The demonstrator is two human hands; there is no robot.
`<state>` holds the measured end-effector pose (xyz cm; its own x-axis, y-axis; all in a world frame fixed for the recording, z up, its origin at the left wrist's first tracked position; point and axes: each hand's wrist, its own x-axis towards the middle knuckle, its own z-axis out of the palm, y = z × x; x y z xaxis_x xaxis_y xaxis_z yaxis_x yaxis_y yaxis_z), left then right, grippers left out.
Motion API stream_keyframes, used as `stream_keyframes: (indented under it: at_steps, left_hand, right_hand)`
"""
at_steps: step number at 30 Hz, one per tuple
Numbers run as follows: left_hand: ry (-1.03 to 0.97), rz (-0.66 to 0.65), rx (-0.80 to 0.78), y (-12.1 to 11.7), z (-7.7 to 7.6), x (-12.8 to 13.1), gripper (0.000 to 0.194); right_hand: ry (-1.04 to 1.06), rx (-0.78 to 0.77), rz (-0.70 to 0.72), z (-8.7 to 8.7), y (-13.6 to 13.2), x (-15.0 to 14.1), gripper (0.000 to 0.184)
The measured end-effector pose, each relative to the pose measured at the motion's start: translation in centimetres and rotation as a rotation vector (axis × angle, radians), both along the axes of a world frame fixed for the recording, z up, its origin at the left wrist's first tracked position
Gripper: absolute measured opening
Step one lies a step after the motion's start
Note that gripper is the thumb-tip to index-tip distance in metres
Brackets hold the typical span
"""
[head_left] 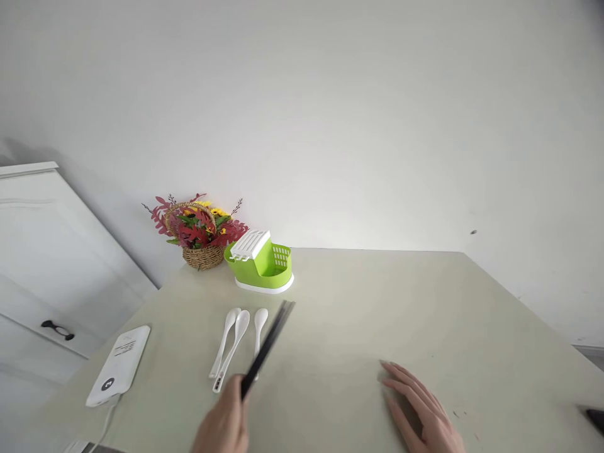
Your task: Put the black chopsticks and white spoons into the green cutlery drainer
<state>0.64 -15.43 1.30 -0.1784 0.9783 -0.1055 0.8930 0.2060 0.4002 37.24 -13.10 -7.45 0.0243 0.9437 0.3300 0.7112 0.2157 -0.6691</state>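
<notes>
Near the bottom of the view, my left hand (223,418) is closed around dark chopsticks (268,346). They are blurred by motion and slant up to the right, so I cannot tell how many there are. Three white spoons (240,324) lie on the table by this hand; the chopsticks pass in front of the rightmost spoon (260,319) and partly hide it. Resting low over the table at the right, my right hand (422,409) holds nothing, its fingers stretched out and apart. A green cutlery holder (250,272) with a white slotted top stands beyond the spoons.
A wicker basket (202,257) of red and yellow flowers stands behind the holder, against the wall. On the left of the table (353,302) lies a white power bank (120,365) with a cable. A dark object (595,418) sits at the right edge. A white cabinet (51,264) adjoins the table's left.
</notes>
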Motion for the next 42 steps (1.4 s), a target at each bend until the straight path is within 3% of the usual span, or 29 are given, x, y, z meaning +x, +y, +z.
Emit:
stream_keyframes:
  at_steps: [5,8,11,14,22,26,29,33,36,38,42]
  left_hand:
    - [0.177,-0.207,-0.189,1.7,-0.3,8.8,0.044]
    - [0.271,-0.240,-0.247,2.8,0.5,11.3,0.054]
    - [0.343,-0.256,-0.245,3.2,0.7,11.9,0.061]
    - [0.377,-0.283,-0.170,3.2,-0.2,11.4,0.056]
    - [0.462,-0.386,0.304,2.8,-3.3,10.0,0.032]
    - [0.453,-0.401,0.514,2.3,-4.4,9.1,0.035]
    - [0.343,-0.383,0.579,2.0,-3.8,8.1,0.049]
    - [0.208,-0.222,0.601,2.4,-1.5,5.9,0.047]
    - [0.242,-0.068,0.658,3.3,-0.3,3.5,0.051]
    - [0.280,0.040,0.638,3.9,-0.1,1.8,0.059]
    - [0.269,0.209,0.442,4.8,-0.6,-0.6,0.077]
  right_hand:
    - [0.013,0.013,0.007,0.2,0.1,0.1,0.031]
    - [0.000,0.008,0.018,0.2,0.2,0.4,0.029]
    - [-0.017,0.002,0.035,0.2,0.3,0.5,0.028]
    - [0.004,0.004,0.021,0.3,0.2,0.4,0.029]
    - [0.019,0.010,0.012,0.2,0.1,0.2,0.029]
    - [0.007,-0.002,0.015,0.2,0.1,0.3,0.030]
    - [0.000,-0.003,0.008,0.3,0.1,0.3,0.030]
    - [-0.010,-0.008,-0.001,0.4,0.0,0.3,0.031]
    - [-0.009,-0.004,-0.004,0.4,0.0,0.2,0.033]
    - [-0.009,-0.006,-0.006,0.4,0.0,0.2,0.033]
    - [-0.003,-0.022,-0.003,0.5,0.0,0.2,0.033]
